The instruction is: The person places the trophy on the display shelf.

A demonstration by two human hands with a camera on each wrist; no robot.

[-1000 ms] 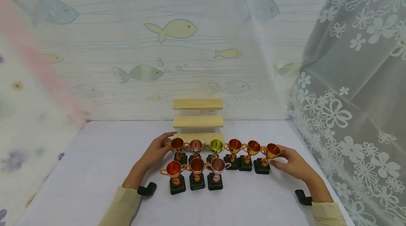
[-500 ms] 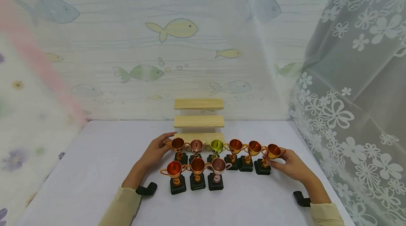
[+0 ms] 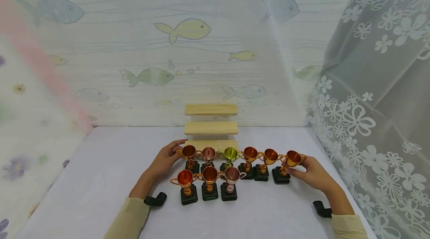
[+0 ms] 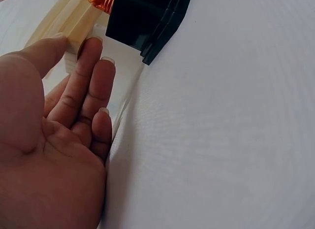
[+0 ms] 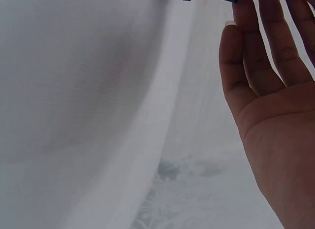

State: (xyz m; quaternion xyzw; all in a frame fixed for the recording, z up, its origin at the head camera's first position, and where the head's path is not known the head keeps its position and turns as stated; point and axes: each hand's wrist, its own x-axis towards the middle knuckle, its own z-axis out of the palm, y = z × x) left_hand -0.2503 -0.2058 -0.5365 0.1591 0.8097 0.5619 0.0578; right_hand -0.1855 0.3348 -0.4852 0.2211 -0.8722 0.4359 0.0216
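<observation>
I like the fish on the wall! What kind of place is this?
Probably a small set-up tabletop corner: a white table, fish wallpaper, a lace curtain, and little trophy cups lined up before wooden steps.

Stepped wooden shelf (image 3: 211,127) stands at the table's (image 3: 84,179) back edge, centred. Just before it runs a row of six trophy cups (image 3: 240,159); three more cups (image 3: 208,185) stand nearer the front edge, left of centre. Left hand (image 3: 164,160) lies at the row's left end, right hand (image 3: 310,173) at its right end, apparently touching the end cup (image 3: 285,166).
</observation>
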